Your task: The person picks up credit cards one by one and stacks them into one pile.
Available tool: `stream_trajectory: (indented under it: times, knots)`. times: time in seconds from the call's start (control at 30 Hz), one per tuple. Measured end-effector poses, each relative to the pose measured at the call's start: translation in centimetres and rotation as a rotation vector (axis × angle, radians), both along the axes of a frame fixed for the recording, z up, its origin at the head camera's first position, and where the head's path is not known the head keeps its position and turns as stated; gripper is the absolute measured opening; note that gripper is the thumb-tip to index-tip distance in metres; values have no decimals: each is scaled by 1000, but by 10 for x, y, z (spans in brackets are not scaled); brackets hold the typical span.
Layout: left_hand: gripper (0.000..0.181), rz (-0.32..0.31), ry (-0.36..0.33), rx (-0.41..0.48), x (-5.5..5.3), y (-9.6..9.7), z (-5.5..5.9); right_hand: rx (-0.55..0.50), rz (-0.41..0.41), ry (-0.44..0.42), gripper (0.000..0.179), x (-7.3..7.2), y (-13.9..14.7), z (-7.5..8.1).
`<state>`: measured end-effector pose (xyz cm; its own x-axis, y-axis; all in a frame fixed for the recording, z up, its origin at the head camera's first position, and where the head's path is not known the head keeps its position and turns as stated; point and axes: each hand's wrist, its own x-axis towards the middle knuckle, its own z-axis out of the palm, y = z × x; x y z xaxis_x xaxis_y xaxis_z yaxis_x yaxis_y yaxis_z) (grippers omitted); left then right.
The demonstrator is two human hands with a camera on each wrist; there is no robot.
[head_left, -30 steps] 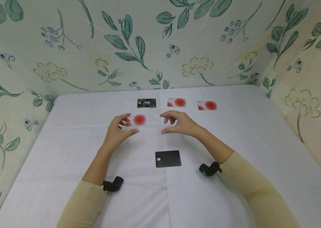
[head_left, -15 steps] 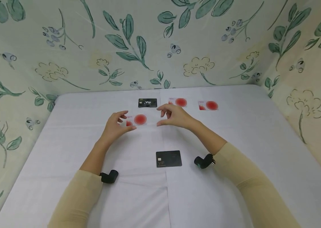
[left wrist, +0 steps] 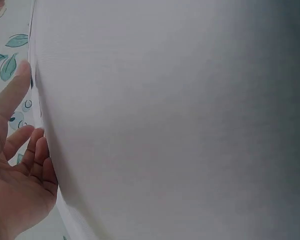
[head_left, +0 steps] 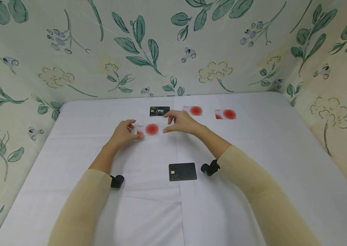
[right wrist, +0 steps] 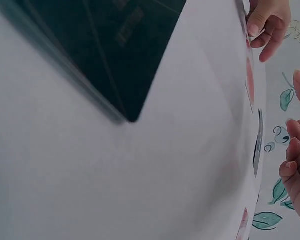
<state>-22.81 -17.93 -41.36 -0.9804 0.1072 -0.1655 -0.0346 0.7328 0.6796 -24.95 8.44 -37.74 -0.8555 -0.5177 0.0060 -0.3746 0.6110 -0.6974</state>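
1. Head view: a thin rectangular red-and-white card [head_left: 152,129] with a round red print lies flat between the hands. The left hand [head_left: 122,132] arches at its left end, thumb and index finger well apart, the thumb at the lower corner; whether it touches the card cannot be told. The right hand [head_left: 182,122], likewise parted into a C shape and holding nothing, has its thumb just beside the right end. Beyond lie a glossy far VIP card [head_left: 157,111] and two more red-and-white cards [head_left: 196,110]; nearer the person is a dark near VIP card [head_left: 183,172]. Smooth white cloth [head_left: 148,218], creased in front, covers the table. Behind hangs a pale wall covering [head_left: 84,68] printed with leaves and flowers. Beige sleeves [head_left: 78,205] reach the wrists.

2. Left wrist view: the left hand shows at the left edge, thumb extended, fingers loosely bent; finely woven cloth fills most of the view.

3. Right wrist view: the near VIP card's rounded corner looms large and blurred. The right hand is partly cut off, its thumb and fingers apart.
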Motion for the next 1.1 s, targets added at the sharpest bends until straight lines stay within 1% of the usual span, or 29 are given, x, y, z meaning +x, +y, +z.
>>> stream_trajectory:
  times: [0.13, 0.2, 0.33, 0.53, 0.63, 0.77, 0.93, 1.1]
  knots:
    - [78, -8, -43, -53, -4, 0, -5, 22, -9, -51, 65, -2, -5, -8]
    - [76, -11, -51, -66, -6, 0, -8, 31, -9, -68, 65, -4, -7, -13]
    - [72, -8, -54, -69, -8, -1, -10, 54, -8, -81, 64, -10, -12, -21]
    - [71, 14, -102, -33, -9, -5, -15, 112, -1, -143, 64, -19, -22, -28]
    - [68, 7, -91, -14, -9, -8, -17, 149, -3, -148, 66, -21, -27, -31]
    - [66, -28, -62, -20, -9, -11, -19, 172, -21, -155, 66, -20, -31, -33]
    - [65, -58, -32, -54, -9, -13, -21, 161, -39, -165, 61, -18, -34, -32]
    - [66, -76, -25, -105, -10, -14, -20, 147, -49, -170, 59, -18, -37, -30]
